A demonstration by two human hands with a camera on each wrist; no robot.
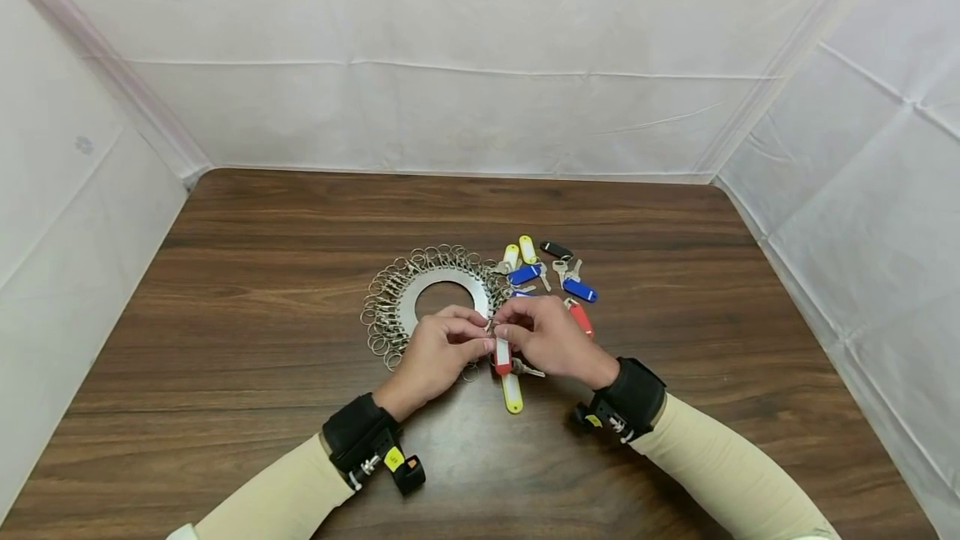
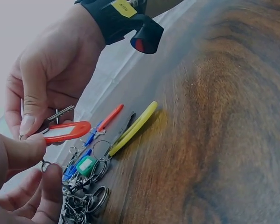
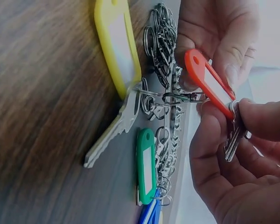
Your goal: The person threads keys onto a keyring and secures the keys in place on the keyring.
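In the head view my left hand (image 1: 442, 348) and right hand (image 1: 551, 338) meet fingertip to fingertip at the right edge of a flat metal hoop (image 1: 407, 298) fringed with clips and split rings. A red key tag (image 3: 210, 84) with keys (image 3: 233, 140) hangs between them. My right thumb and finger pinch this tag's ring end. The left fingers pinch a small metal ring (image 2: 45, 165) close by, the thumb against the tag. Below, a yellow key tag (image 1: 512, 394) with a key (image 3: 113, 126) is attached by a ring at the hoop's edge.
Behind the right hand lie loose tagged keys: yellow tags (image 1: 527, 249), blue tags (image 1: 581, 289), a black tag (image 1: 557, 250) and another red tag (image 1: 581, 318). A green tag (image 3: 146, 165) hangs among the clips. White sheeting (image 1: 450, 115) surrounds the wooden table (image 1: 262, 307).
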